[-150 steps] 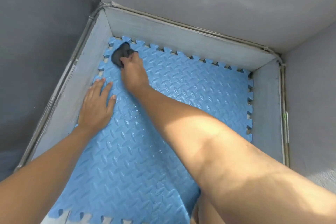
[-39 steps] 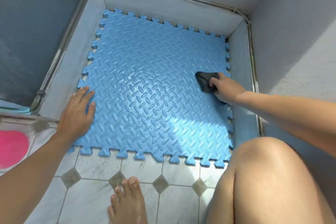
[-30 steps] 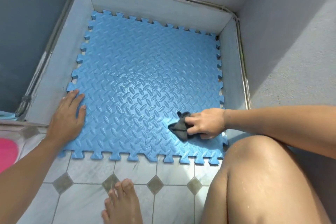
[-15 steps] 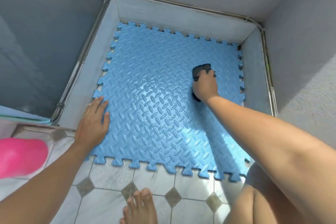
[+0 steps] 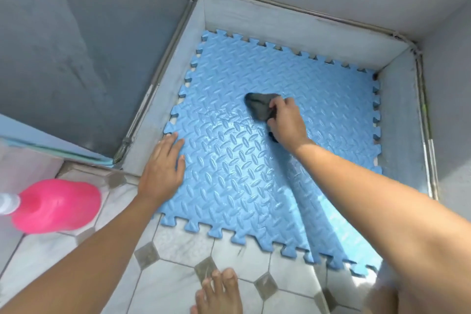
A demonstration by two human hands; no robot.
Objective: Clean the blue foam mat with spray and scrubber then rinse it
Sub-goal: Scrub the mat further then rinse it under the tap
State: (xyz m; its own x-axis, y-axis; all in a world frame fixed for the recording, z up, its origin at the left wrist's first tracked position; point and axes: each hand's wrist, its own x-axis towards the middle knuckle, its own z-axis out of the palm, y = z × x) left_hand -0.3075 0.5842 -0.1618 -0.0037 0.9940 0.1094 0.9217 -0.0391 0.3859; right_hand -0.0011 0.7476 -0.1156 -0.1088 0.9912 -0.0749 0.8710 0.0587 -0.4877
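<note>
The blue foam mat (image 5: 318, 89) with a raised tread pattern and toothed edges lies flat on the floor in a walled corner; its middle looks wet and glossy. My right hand (image 5: 286, 120) grips a dark grey scrubber (image 5: 260, 107) and presses it on the mat's centre. My left hand (image 5: 163, 167) lies flat with straight fingers on the mat's near-left edge. A pink spray bottle (image 5: 57, 205) with a clear neck stands on the tiles at the far left.
Grey walls (image 5: 76, 46) and a low grey kerb (image 5: 293, 24) enclose the mat on three sides. White floor tiles (image 5: 173, 285) with grey diamonds run along the near side. My bare foot (image 5: 219, 296) rests on them just below the mat.
My right hand has slid the scrubber from the mat's right part toward the centre. The left hand stays flat on the left edge. The view has shifted, bringing the pink bottle further in.
</note>
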